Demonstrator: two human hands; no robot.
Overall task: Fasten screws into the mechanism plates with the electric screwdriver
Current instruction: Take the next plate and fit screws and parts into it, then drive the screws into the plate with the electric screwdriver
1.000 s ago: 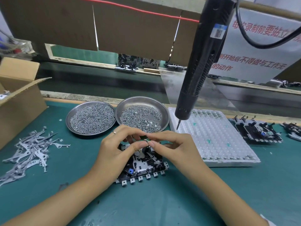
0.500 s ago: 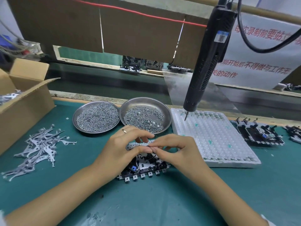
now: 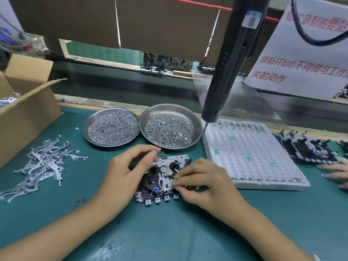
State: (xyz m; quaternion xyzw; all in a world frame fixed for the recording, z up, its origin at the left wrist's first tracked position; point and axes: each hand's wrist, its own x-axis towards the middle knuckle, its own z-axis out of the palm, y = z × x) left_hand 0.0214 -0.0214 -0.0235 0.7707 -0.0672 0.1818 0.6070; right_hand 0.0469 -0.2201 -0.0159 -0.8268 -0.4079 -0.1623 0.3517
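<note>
A: Where's the mechanism plate (image 3: 165,178)?

B: Flat on the green bench (image 3: 169,232), long axis crosswise. Left hand (image 3: 128,172) curls over its left end; right hand (image 3: 203,183) fingers (image 3: 176,182) pinched together on its stamped metal face.

A: The electric screwdriver (image 3: 231,61)?

B: Hanging unheld, up-right, nearer the right hand; loose screws (image 3: 167,130) glint in the steel dish (image 3: 196,125) behind.
</note>
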